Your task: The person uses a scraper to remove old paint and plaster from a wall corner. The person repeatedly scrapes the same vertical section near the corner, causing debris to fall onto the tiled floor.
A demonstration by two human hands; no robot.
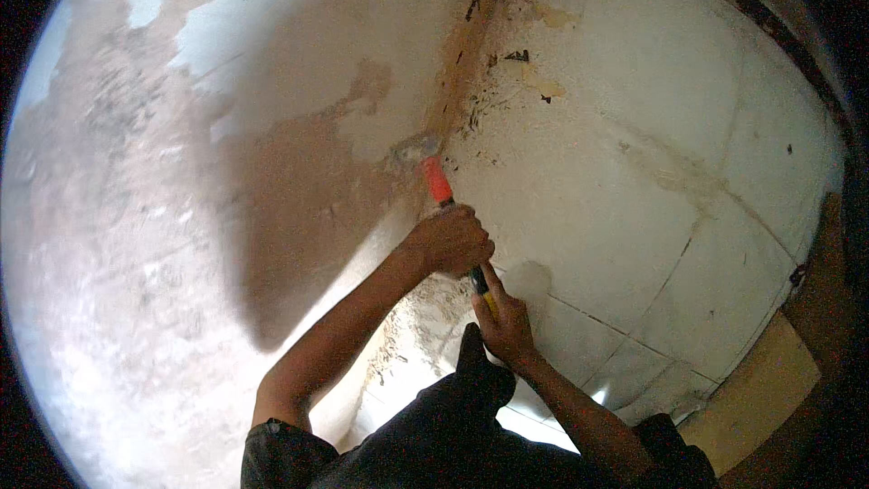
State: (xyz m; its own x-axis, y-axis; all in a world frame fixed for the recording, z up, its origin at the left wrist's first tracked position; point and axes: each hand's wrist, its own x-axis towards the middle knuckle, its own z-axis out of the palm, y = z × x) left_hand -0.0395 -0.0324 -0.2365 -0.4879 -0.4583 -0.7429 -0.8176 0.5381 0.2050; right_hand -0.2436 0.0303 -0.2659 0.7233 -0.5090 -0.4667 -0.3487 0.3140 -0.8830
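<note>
Both hands grip a long-handled tool, likely a scraper, with a red section near its head and black and yellow on the handle. My left hand is wrapped around it just behind the red section. Lower down, my right hand holds the black and yellow end. The greyish head, too blurred to tell exactly, is at the foot of a plastered wall, close to where it meets the tiled floor. Paint has come away from the wall in large brownish patches.
Dark flakes and dirt lie along the wall's base. A dark strip curves along the floor's far right side. At lower right is a flat tan panel. Bright light falls on the wall at left.
</note>
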